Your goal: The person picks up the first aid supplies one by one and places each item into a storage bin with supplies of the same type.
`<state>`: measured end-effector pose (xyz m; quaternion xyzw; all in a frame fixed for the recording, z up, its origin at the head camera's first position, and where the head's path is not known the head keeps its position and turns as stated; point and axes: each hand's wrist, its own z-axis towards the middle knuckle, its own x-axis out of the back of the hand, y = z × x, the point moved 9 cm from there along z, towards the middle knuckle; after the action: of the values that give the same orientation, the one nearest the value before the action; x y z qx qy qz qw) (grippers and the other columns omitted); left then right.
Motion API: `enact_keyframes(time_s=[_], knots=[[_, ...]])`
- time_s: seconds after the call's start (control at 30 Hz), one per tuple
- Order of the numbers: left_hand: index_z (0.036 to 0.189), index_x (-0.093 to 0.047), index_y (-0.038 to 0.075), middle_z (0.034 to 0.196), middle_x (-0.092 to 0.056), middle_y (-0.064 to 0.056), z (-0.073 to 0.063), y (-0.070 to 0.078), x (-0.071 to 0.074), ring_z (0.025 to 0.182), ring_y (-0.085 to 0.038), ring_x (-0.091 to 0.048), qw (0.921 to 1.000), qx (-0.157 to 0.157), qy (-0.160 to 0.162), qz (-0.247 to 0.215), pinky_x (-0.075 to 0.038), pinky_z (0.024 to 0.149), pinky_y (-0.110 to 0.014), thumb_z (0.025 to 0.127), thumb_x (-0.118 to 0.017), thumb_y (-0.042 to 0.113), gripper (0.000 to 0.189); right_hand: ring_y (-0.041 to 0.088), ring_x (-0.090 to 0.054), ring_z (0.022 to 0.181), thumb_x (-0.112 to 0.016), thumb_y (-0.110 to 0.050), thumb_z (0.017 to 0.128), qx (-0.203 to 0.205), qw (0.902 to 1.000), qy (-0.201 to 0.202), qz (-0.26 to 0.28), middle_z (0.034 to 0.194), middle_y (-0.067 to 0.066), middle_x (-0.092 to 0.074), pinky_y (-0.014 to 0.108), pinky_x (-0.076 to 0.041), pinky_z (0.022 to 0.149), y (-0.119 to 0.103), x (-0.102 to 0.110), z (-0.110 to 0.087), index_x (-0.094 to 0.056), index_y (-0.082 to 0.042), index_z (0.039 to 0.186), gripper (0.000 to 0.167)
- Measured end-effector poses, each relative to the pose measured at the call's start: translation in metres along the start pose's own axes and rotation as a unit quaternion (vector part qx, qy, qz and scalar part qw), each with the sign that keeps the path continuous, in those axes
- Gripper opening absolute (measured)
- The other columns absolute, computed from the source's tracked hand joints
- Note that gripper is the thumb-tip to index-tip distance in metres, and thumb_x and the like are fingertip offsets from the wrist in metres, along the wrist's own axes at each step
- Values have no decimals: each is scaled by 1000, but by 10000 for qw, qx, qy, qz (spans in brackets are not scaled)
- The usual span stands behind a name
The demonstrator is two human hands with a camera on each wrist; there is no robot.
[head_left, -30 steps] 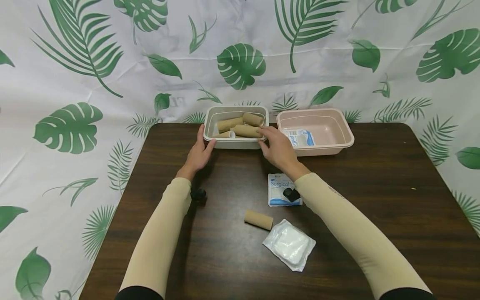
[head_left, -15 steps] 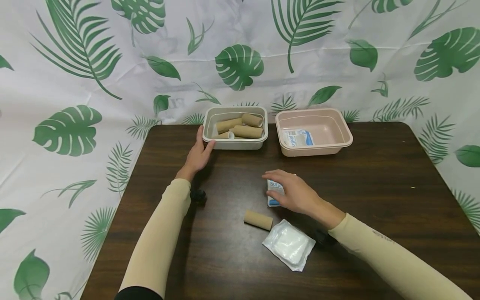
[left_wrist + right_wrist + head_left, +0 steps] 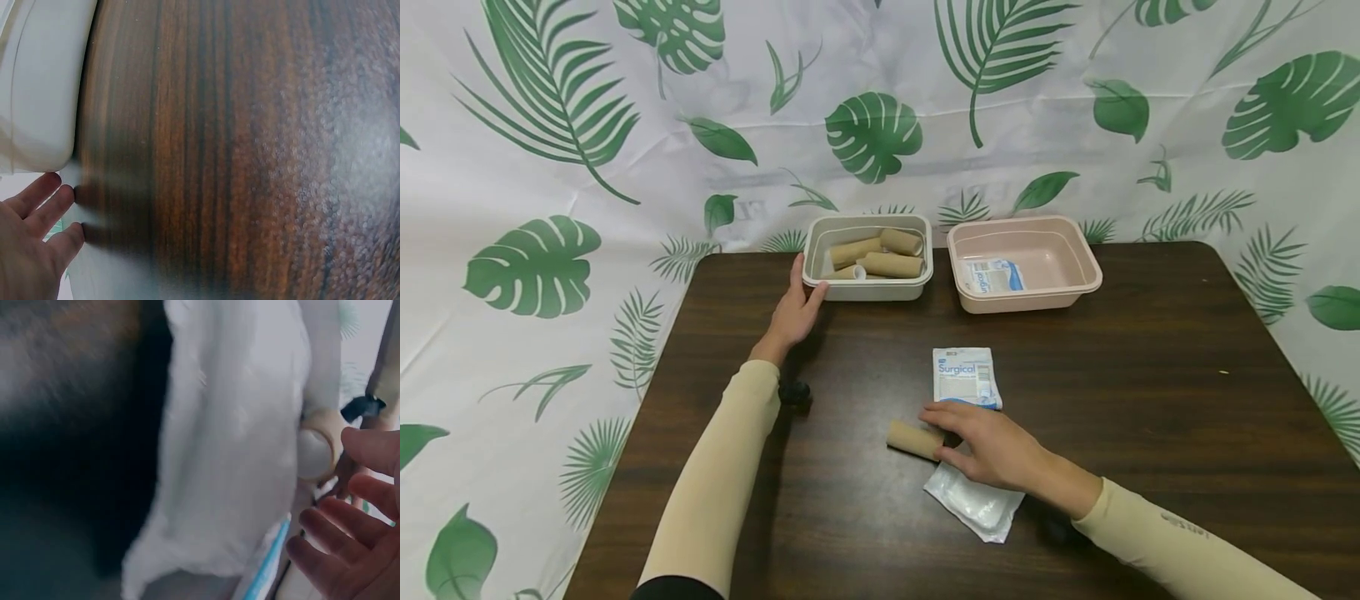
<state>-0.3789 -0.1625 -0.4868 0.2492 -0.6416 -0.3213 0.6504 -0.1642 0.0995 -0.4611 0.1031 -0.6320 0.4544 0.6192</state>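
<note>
At the left end of a pale grey tub [image 3: 868,290], my left hand [image 3: 793,315] touches the side with fingers and thumb spread. The left wrist view has this hand [image 3: 37,237] at the tub's lower corner. Several cardboard tubes [image 3: 891,265] lie inside that tub. My right hand [image 3: 996,446] hovers at the right end of a loose cardboard tube [image 3: 913,438], its fingers parted and slightly bent; contact cannot be told. Beneath this hand lies a white plastic-wrapped packet [image 3: 976,500], partly covered. In the right wrist view the tube [image 3: 322,440] appears beyond the fingertips.
A pink tub [image 3: 1052,297] stands right of the grey one, with a blue-and-white packet [image 3: 994,276] inside. Another packet printed "Surgical" [image 3: 964,377] lies on the dark wooden table [image 3: 1150,375]. Behind hangs a leaf-patterned cloth [image 3: 970,179].
My right hand has left the grey tub's right end and come back toward me, over the Surgical packet, to the loose cardboard tube. The left hand stays at the grey tub.
</note>
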Motion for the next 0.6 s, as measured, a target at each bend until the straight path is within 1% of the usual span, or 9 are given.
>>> enact_keyframes(time_s=[0.1, 0.23, 0.3, 0.43, 0.6], knots=[[158, 5, 24, 156, -28, -21, 0, 0, 0, 135, -43, -37, 10000, 4, -4, -16, -29, 106, -57, 103, -38, 53, 76, 20, -56, 123, -75, -26, 88, 74, 9999, 10, -78, 135, 6, -59, 40, -47, 95, -3, -6, -3, -60, -10, 134, 51], [158, 5, 24, 157, -28, -20, 0, -1, -1, 136, -42, -37, 10000, 35, -13, -33, -29, 107, -57, 103, -38, 53, 76, 21, -58, 119, -76, -24, 87, 156, 9997, 89, -189, 132, 8, -61, 40, -50, 92, -5, -13, -4, -61, -10, 132, 49], [159, 4, 22, 157, -27, -20, 0, -1, 0, 136, -42, -37, 10000, 38, -8, -35, -29, 107, -57, 103, -38, 53, 76, 21, -60, 116, -77, -23, 86, 187, 9995, 139, -224, 129, 7, -62, 40, -51, 90, -5, -16, -4, -62, -10, 131, 49], [159, 4, 22, 157, -27, -20, 1, -3, -1, 136, -42, -37, 10000, 55, -18, -21, -29, 107, -57, 102, -38, 54, 77, 19, -62, 112, -77, -20, 85, 200, 9993, 190, -255, 125, 3, -65, 38, -51, 89, -6, -18, -5, -63, -11, 129, 47], [158, 6, 27, 157, -27, -19, 2, -4, -2, 136, -41, -37, 10000, 61, -38, -12, -29, 108, -56, 102, -37, 55, 76, 18, -63, 110, -78, -18, 85, 225, 9991, 238, -285, 122, 3, -65, 37, -52, 87, -7, -18, -5, -63, -11, 129, 47]])
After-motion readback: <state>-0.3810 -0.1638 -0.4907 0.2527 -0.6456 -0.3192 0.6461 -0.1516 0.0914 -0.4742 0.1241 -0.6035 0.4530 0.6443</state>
